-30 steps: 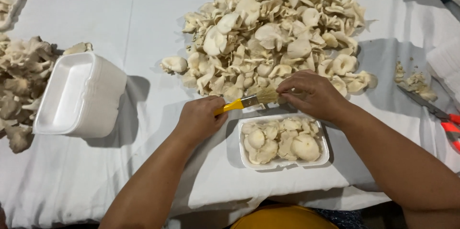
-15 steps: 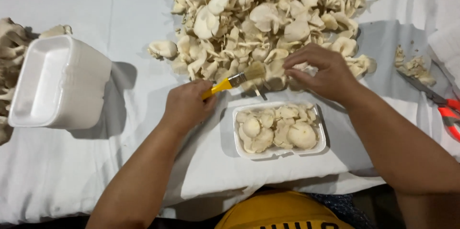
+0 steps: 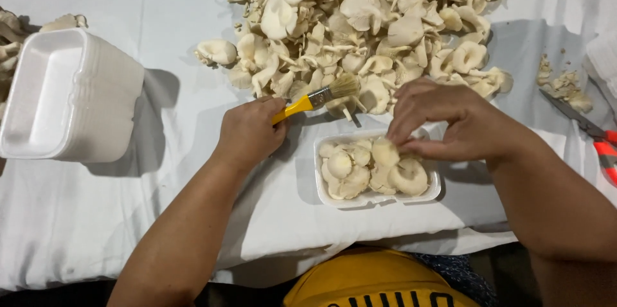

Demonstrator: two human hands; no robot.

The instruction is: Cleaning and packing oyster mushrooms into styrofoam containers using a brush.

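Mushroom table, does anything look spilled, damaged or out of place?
Nothing spilled or damaged. A few mushroom scraps lie apart from the big mushroom pile, beside the red-handled scissors at the right edge.

The left hand (image 3: 247, 135) grips a yellow-handled brush (image 3: 316, 98), its bristles pointing away from the fingers and resting against the near edge of the heap of oyster mushrooms (image 3: 366, 24). The right hand (image 3: 450, 121) hovers over a small white foam tray (image 3: 376, 169), its fingertips (image 3: 402, 146) pinching a single mushroom (image 3: 385, 151) just above the mushrooms already lying in the tray. The tray sits directly beneath those fingers, just beside the left hand's knuckles. Well out past the left hand stands a stack of empty foam trays (image 3: 67, 95). Beyond the right wrist lie red-handled scissors (image 3: 594, 137) and a few mushroom trimmings (image 3: 562, 82). All rests on a white cloth (image 3: 173, 204).
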